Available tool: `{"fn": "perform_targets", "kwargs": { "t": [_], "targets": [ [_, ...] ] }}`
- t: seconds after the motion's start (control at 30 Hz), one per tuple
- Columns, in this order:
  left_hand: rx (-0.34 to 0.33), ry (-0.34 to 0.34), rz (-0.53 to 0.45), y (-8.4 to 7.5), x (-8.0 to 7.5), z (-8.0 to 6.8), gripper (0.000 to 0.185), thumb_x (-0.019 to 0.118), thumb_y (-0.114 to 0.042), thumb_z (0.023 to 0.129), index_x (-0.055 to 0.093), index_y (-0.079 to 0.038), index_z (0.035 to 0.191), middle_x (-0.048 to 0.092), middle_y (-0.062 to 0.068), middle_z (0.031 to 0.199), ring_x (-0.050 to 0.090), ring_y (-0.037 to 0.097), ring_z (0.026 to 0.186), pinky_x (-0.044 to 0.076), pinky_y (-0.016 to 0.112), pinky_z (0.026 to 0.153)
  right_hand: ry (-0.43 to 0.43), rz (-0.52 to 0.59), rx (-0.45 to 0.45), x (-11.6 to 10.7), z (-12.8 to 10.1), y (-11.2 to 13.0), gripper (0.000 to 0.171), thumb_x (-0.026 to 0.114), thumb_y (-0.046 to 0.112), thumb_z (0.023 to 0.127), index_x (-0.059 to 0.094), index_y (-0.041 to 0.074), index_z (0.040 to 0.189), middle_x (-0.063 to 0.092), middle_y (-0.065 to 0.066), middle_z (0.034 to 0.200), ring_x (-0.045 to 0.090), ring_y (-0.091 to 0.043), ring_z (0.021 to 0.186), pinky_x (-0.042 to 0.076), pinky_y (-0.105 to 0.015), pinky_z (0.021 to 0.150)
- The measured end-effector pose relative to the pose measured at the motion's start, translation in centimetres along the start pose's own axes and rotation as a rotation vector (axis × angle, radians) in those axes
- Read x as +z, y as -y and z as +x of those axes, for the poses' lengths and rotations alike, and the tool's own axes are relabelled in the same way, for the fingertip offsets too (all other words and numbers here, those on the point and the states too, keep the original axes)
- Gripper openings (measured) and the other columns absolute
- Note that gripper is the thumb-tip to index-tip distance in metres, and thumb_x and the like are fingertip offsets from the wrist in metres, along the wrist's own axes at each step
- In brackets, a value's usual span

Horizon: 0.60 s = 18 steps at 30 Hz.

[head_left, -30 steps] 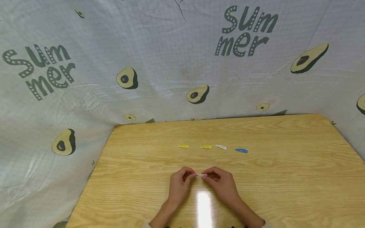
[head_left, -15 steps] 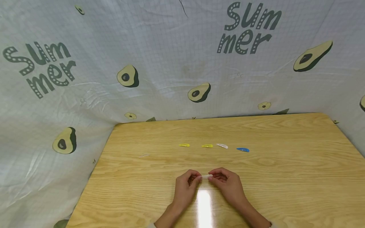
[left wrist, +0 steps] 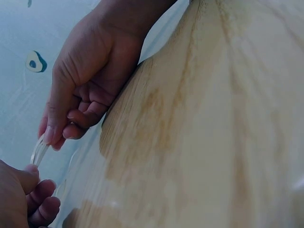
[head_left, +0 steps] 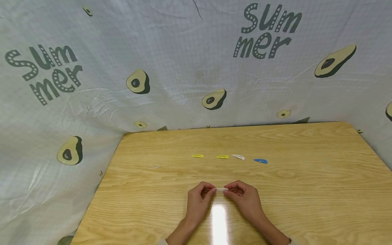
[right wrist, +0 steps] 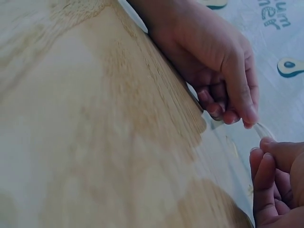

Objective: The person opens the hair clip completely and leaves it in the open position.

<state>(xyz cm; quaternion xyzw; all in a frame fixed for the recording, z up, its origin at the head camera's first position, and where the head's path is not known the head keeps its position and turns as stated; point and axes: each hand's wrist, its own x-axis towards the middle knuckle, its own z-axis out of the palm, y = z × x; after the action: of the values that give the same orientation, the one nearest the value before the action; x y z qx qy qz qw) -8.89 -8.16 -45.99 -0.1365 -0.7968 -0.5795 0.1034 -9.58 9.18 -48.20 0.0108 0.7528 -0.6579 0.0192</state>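
Both hands sit low over the wooden table [head_left: 306, 190], near its front edge. Between them they hold a small clear hair clip [head_left: 222, 189]. My left hand [head_left: 212, 190] pinches its left end and my right hand [head_left: 227, 191] pinches its right end. In the left wrist view the translucent clip [left wrist: 39, 151] runs from the left hand's fingertips [left wrist: 52, 138] down to the right hand's curled fingers [left wrist: 35, 190]. The right wrist view shows the clip [right wrist: 263, 129] between the right hand's fingertips [right wrist: 244, 118] and the other hand [right wrist: 278, 161].
Further back on the table lies a row of hair clips: a yellow one [head_left: 197, 156], another yellow one [head_left: 222, 157], a white one [head_left: 238, 157] and a blue one [head_left: 260, 161]. A faint pale item [head_left: 154, 167] lies to the left. A printed avocado cloth [head_left: 183, 68] hangs behind and beside the table.
Both hands, still pinching the clear clip, shifted slightly to the right a second ago. Since half a second ago they have hardly moved.
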Motion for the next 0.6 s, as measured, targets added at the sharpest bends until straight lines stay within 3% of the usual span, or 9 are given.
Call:
{"fn": "perform_targets", "kwargs": {
  "t": [0.23, 0.4, 0.6],
  "targets": [
    [0.006, 0.008, 0.027, 3.0, 0.7, -0.1, 0.004, 0.069, 0.003, 0.085, 0.065, 0.003, 0.085, 0.065, 0.008, 0.072, 0.046, 0.009, 0.055, 0.037, 0.02, 0.046, -0.004, -0.015, -0.037, -0.1, -0.2, 0.2, 0.013, 0.081, 0.014, 0.077, 0.072, 0.01, 0.087, 0.067, -0.002, 0.078, 0.065, -0.016, 0.069, 0.053, -0.025, 0.063],
    [0.042, 0.016, 0.036, 3.6, 0.7, -0.2, 0.005, 0.069, -0.002, 0.087, 0.064, -0.004, 0.084, 0.063, 0.0, 0.072, 0.045, 0.004, 0.055, 0.037, 0.017, 0.046, -0.015, -0.018, -0.05, 0.0, -0.1, 0.0, 0.012, 0.08, 0.012, 0.078, 0.072, 0.011, 0.086, 0.067, -0.001, 0.077, 0.065, -0.016, 0.068, 0.053, -0.025, 0.063],
    [0.064, 0.024, 0.049, 3.7, 0.8, -0.2, 0.007, 0.068, -0.006, 0.088, 0.063, -0.003, 0.084, 0.06, -0.003, 0.071, 0.044, 0.0, 0.056, 0.038, 0.018, 0.046, -0.031, -0.025, -0.062, 0.2, 0.0, -0.3, 0.012, 0.08, 0.009, 0.078, 0.072, 0.01, 0.086, 0.067, -0.001, 0.078, 0.066, -0.016, 0.069, 0.054, -0.025, 0.064]
  ]
}}
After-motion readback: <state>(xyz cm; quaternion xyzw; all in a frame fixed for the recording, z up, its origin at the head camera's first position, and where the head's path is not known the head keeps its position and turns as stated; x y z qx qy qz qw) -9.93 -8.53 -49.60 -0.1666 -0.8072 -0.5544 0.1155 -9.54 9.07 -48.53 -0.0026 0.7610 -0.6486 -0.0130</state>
